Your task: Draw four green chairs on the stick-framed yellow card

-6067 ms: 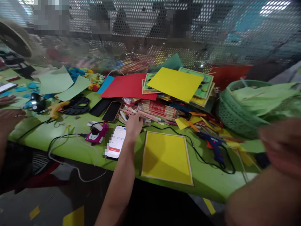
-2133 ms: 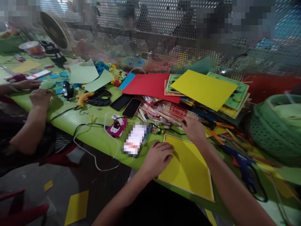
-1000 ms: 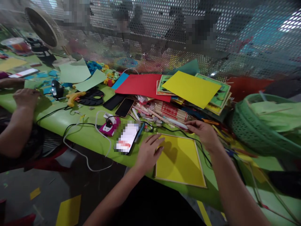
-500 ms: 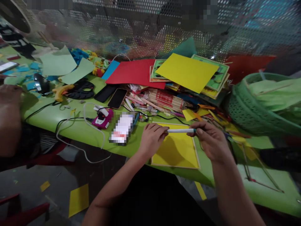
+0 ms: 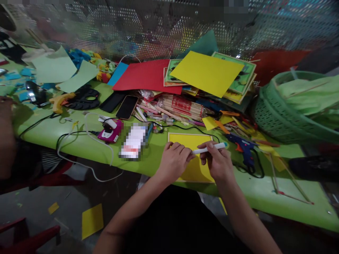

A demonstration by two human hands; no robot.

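Note:
A white marker pen [image 5: 210,149] with a teal end is held level above a yellow sheet in a thin pale frame [image 5: 200,171]. My left hand [image 5: 174,158] is closed, its fingertips around the marker's left end, which they hide. Closed around the barrel farther right is my right hand [image 5: 218,162], with the teal end sticking out past its fingers. The framed sheet lies on the green tabletop under both hands. To the right of my right hand rests a blue glue gun [image 5: 245,150] with an orange trigger.
A pixelated phone [image 5: 134,141] and a purple power socket [image 5: 109,132] with cables lie left. Behind are a dark phone [image 5: 127,107], bundled sticks [image 5: 182,107] and a yellow sheet [image 5: 208,72] on stacked pictures. Green baskets [image 5: 286,109] stand right; another person's arm [image 5: 5,141] is far left.
My right hand has moved left along the marker, from its teal end to the barrel, closer to my left hand. The marker now tilts slightly, and the glue gun has come into view.

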